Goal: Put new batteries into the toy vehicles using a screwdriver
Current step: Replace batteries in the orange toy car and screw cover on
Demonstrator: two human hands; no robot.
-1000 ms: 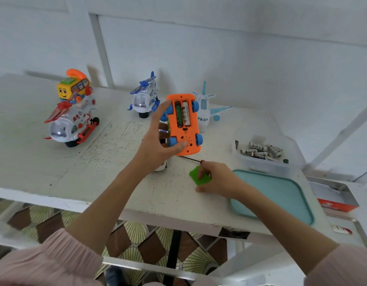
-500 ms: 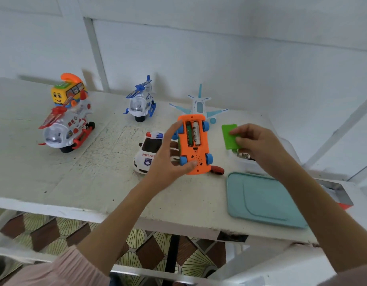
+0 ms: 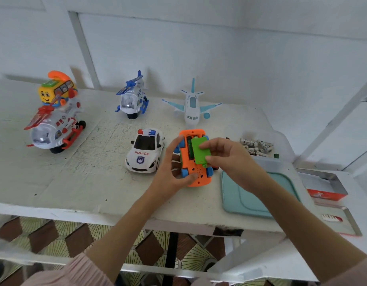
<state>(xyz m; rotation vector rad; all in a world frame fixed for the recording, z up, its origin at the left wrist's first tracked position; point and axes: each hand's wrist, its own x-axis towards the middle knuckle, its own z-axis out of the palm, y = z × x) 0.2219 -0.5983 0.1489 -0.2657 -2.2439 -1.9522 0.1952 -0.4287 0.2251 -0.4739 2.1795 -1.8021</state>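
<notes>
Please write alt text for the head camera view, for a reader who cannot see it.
A right hand lays a green plastic battery cover over the compartment of an upturned orange toy car, which the left hand holds above a white table. A white police car stands beside it.

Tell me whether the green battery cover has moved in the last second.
Yes. The green cover went from the table up onto the orange toy, held by the right hand.

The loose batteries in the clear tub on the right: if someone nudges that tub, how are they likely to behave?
The batteries lie on their sides in a loose heap, so they would probably roll and clatter. The clear tub has raised walls, which likely keep them in. Being small, smooth cylinders, they may be slippery to pinch singly.
</notes>
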